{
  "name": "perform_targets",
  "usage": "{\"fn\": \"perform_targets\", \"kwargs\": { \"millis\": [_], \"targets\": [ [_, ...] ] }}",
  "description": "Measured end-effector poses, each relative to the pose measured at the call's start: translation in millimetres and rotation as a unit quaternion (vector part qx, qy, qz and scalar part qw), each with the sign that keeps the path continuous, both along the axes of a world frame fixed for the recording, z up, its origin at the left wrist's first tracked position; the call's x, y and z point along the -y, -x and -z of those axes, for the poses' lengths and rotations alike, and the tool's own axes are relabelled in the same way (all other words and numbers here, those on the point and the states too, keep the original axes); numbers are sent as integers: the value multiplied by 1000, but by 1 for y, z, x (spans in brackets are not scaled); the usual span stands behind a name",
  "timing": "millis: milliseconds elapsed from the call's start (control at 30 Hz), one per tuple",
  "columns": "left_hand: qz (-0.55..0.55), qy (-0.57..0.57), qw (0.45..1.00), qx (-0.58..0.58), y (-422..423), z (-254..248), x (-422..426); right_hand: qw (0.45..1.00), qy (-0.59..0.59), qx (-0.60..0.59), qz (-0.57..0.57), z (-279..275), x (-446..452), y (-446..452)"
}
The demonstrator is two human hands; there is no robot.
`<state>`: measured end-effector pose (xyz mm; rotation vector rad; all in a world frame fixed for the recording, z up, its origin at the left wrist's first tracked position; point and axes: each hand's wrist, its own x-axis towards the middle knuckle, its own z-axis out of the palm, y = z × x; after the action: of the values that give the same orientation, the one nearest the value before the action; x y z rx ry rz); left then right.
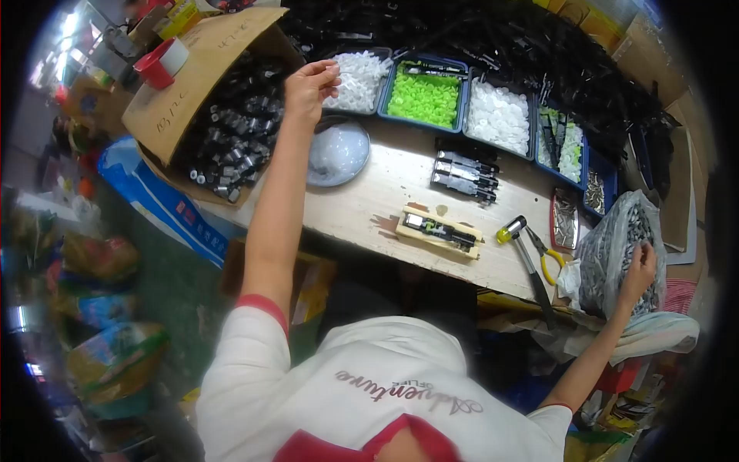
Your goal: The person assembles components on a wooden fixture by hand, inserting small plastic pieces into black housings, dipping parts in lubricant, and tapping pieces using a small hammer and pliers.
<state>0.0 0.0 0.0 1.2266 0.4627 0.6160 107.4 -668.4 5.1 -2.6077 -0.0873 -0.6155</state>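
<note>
My left hand (pixel 312 88) is raised at the left edge of a tray of white plastic pieces (pixel 360 81). Its fingers are bent together; anything between them is too small to make out. Far to the right, my right hand (pixel 640 271) is at a clear plastic bag of small grey metal parts (pixel 627 235), fingers drawn together, their contents hidden. Between the hands, a black mechanism with a bright green piece (pixel 440 231) lies in a wooden fixture (pixel 471 250). Behind it several black assemblies (pixel 464 177) lie side by side.
Bins of green pieces (pixel 423 100) and white pieces (pixel 499 115) line the back. A round dish (pixel 339 154) and a cardboard box of dark metal-ended parts (pixel 239 138) sit left. A hammer (pixel 525 254), yellow-handled pliers (pixel 551 266) and a screw tray (pixel 564 219) lie right.
</note>
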Motion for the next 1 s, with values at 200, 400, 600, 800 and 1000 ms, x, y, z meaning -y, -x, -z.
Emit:
{"fn": "perform_targets", "kwargs": {
  "millis": [200, 400, 600, 800, 1000],
  "targets": [
    [-18, -209, 976, -62, 110, 31, 64, 978, -124, 130, -104, -21, -101, 55],
    [-73, -525, 843, -94, 139, 65, 64, 961, -56, 65, -263, 0, -166, 64],
    [-71, -623, 771, -107, 122, 69, 60, 949, -6, 55, -309, 5, -210, 82],
    [-76, -629, 763, -123, 125, 65, 61, 941, -8, 31, -337, 14, -220, 92],
    [-37, -222, 973, -51, 135, 41, 90, 902, -113, -65, -411, 19, -251, 112]
  ]
}}
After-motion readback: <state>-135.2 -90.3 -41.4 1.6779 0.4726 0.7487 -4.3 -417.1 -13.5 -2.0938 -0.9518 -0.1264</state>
